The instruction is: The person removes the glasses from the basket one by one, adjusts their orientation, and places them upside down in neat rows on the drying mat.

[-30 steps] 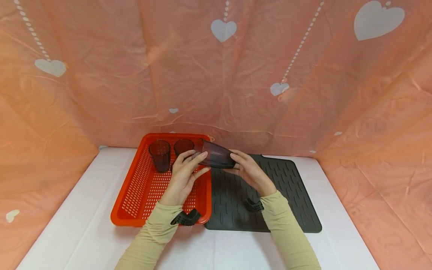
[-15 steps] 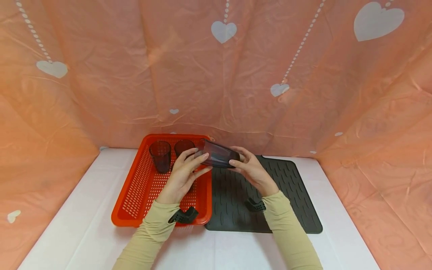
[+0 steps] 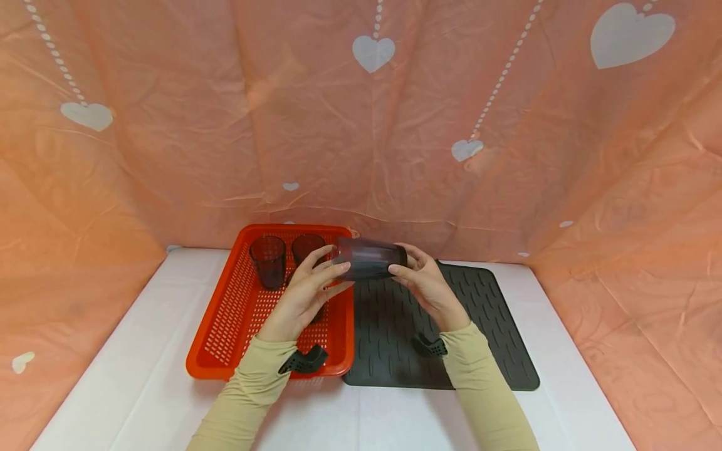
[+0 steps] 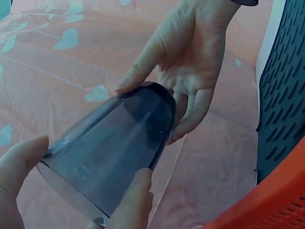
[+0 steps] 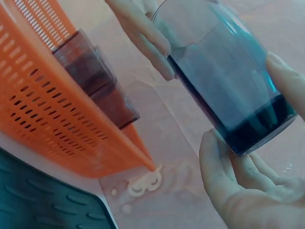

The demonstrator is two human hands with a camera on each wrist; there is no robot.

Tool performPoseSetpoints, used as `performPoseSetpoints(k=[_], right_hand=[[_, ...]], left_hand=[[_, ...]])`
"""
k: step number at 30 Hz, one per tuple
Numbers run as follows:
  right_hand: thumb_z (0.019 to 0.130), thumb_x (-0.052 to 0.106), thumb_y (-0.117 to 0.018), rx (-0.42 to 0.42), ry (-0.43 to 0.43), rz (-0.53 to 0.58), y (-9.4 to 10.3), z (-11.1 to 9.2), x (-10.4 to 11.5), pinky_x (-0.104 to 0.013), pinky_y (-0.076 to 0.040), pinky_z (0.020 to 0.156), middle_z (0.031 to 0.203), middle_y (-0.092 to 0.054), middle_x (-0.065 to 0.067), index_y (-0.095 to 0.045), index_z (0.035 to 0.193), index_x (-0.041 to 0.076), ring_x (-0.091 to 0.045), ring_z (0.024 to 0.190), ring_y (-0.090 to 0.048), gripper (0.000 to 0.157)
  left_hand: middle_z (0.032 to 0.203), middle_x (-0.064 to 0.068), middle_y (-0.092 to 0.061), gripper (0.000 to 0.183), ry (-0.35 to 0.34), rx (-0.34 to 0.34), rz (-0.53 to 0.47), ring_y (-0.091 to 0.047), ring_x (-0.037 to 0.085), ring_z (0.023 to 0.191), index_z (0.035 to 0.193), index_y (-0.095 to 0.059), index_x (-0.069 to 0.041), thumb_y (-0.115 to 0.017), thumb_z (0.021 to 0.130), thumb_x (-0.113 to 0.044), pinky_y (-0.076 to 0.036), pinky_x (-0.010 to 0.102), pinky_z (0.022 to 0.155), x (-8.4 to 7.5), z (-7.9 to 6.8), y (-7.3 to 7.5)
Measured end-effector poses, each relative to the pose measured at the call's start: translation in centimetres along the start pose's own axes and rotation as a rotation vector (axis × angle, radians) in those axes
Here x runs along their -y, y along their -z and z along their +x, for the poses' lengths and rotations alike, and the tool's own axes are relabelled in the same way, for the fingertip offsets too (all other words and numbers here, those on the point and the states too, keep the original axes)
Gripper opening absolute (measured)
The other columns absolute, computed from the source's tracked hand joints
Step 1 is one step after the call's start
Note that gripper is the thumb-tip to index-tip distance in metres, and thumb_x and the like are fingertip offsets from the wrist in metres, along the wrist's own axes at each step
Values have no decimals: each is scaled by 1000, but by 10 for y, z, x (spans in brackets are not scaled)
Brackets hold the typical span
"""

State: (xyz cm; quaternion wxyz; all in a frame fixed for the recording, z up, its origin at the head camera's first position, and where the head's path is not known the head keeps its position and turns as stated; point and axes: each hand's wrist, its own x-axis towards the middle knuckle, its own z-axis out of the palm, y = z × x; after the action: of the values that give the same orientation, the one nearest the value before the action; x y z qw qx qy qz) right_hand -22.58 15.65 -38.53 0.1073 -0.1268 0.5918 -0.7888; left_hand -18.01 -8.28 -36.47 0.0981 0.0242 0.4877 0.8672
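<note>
grasped near the rim by the left hand (image 3: 304, 294) and near the base by the right hand (image 3: 425, 285), a tinted glass (image 3: 369, 260) tips sideways in midair | by the red basket's (image 3: 341, 335) right rim | more glasses (image 3: 269, 260) inside basket

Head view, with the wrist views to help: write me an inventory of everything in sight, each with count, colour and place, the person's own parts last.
Backdrop: 1, orange-pink, behind and at both sides
Hearts: several, white, on the backdrop
Table: 1, white, below
Basket: 1, orange-red, on the table, left
Mat: 1, dark grey, right of the basket
Glasses: at least 2, dark tinted, in the basket's far part; others may be hidden
Held glass: 1, purple-grey, sideways, mid-view
Wrist straps: 2, black, one per wrist
Sleeves: 2, yellowish, on both arms
Hands: 2, bare, left hand at the held glass's rim end, right hand at its base
</note>
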Motion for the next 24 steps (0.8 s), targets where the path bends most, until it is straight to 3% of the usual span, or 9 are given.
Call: performPoseSetpoints(k=[11, 17, 24], right_hand=[[89, -8, -61, -12, 27, 177, -4, -5, 2, -34, -54, 80, 116, -55, -13, -42, 137, -3, -20, 97, -61, 52], [89, -7, -61, 5, 71, 182, -5, -8, 5, -36, -54, 80, 119, -54, -12, -44, 137, 0, -22, 99, -60, 51], [89, -9, -59, -30, 75, 183, -6, -10, 9, -34, -55, 78, 123, -52, -13, -42, 139, 0, -21, 102, -59, 53]], left_hand=[[125, 18, -48, 63, 16, 14, 65, -56, 33, 110, 142, -35, -12, -69, 88, -11, -48, 41, 94, -1, 1, 0], [136, 15, -43, 62, 36, 24, 131, -54, 30, 113, 142, -37, -12, -69, 89, -11, -47, 39, 96, -3, 0, 1], [143, 16, -35, 65, 41, 49, 174, -51, 33, 119, 144, -35, -9, -69, 89, -10, -46, 41, 96, -4, 0, 1]])
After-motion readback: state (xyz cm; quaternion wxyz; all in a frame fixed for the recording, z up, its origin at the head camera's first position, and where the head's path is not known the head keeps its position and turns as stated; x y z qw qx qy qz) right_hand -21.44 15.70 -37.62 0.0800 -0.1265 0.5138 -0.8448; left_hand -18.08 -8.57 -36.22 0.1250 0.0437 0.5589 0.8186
